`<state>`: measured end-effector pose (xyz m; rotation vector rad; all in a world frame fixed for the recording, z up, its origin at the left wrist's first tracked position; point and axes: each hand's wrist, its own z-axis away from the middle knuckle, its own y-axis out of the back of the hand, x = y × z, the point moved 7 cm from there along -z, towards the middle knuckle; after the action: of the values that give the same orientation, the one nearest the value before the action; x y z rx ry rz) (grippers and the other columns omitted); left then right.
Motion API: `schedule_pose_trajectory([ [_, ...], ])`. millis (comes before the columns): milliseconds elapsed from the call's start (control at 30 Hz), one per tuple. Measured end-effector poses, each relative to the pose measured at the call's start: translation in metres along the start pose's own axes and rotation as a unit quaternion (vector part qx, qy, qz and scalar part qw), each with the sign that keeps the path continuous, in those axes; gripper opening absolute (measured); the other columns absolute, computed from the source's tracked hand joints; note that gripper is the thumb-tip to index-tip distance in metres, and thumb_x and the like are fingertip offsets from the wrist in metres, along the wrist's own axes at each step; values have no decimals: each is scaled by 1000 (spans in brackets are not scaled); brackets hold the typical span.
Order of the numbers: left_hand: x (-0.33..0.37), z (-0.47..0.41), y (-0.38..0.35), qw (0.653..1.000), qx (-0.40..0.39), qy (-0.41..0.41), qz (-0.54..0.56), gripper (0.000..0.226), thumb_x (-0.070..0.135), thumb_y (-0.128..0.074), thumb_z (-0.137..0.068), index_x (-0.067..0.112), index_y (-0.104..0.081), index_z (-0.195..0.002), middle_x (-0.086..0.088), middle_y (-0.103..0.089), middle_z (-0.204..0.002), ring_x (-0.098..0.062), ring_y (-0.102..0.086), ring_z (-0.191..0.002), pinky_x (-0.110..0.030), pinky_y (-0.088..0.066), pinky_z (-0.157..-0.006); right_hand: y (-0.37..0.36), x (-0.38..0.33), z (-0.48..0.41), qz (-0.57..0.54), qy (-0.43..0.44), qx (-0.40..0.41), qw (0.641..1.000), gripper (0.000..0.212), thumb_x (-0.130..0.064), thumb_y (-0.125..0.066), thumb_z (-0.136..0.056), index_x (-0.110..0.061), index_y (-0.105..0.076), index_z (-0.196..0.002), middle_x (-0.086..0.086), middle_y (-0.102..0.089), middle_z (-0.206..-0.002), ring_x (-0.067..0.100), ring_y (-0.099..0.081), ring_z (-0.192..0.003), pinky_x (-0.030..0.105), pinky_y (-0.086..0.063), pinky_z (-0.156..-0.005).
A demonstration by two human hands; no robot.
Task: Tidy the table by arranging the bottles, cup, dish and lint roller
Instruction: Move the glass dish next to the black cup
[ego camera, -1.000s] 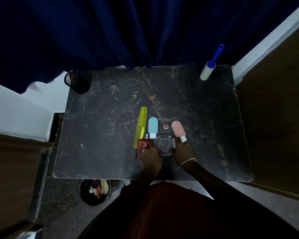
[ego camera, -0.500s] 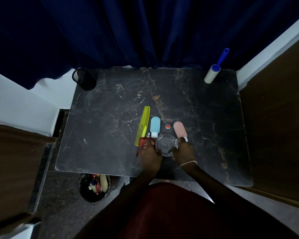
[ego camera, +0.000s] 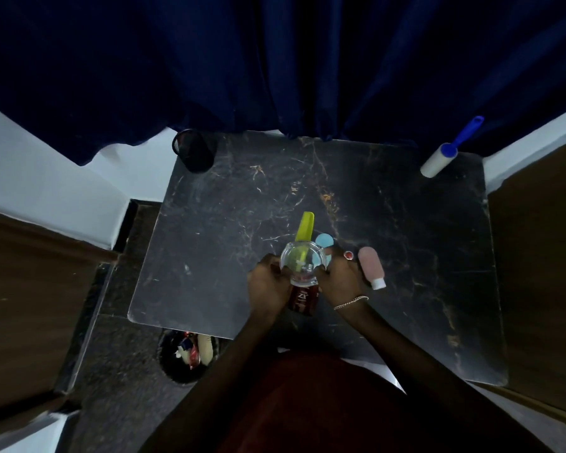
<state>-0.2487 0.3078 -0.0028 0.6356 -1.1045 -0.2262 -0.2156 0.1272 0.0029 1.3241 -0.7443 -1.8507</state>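
Left hand [ego camera: 268,286] and right hand [ego camera: 340,282] grip glass dish [ego camera: 303,263].

Lots of stuff half-buried under that glass dish [ego camera: 304,263]

The dish, pinched between the left hand [ego camera: 268,282] and right hand [ego camera: 340,282], covers the lower end of the yellow comb [ego camera: 305,226] and most of the blue bottle [ego camera: 324,240], so only its rounded end pokes out. The red bottle [ego camera: 303,299] has its top hidden under the dish too, and its label is too small and dark to read. The contents of the bin [ego camera: 187,354] on the floor are a blurry jumble, partly tucked under the table [ego camera: 209,256] edge.
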Motion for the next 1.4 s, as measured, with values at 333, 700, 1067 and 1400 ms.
schedule_pose_trajectory([
  [333, -70, -90, 89, 994, 76, 73, -1, 11, 11, -73, -85, 1, -72, -90, -16, -78, -86, -33, -74, -83, -38, -57, -73, -96, -126, -67, 64, 60, -69, 994, 33, -26, -53, -88, -12, -51, -118, 18, -71, -105, 40, -67, -100, 42, -55, -82],
  [700, -124, -228, 165, 985, 72, 157, -5, 18, 7, -75, -83, -3, -74, -98, -24, -77, -96, -33, -75, -93, -27, -51, -76, -184, -246, -162, 93, 62, -100, 989, 39, -20, -55, -88, -9, -52, -125, 23, -68, -115, 41, -65, -108, 41, -51, -88],
  [1067, -153, -288, 178, 972, 48, 222, 58, 21, 7, -74, -82, -1, -74, -101, -28, -74, -106, -39, -75, -99, -52, -63, -86, -221, -275, -209, 90, 55, -117, 988, 33, -18, -57, -87, -6, -51, -117, 24, -62, -123, 42, -55, -120, 42, -47, -101],
  [1400, -157, -286, 175, 974, 45, 215, 45, 27, 11, -72, -85, -1, -74, -109, -29, -74, -110, -41, -74, -101, -52, -62, -89, -226, -270, -208, 104, 51, -118, 986, 36, -14, -55, -89, -8, -52, -124, 22, -63, -123, 40, -57, -120, 42, -47, -99],
])
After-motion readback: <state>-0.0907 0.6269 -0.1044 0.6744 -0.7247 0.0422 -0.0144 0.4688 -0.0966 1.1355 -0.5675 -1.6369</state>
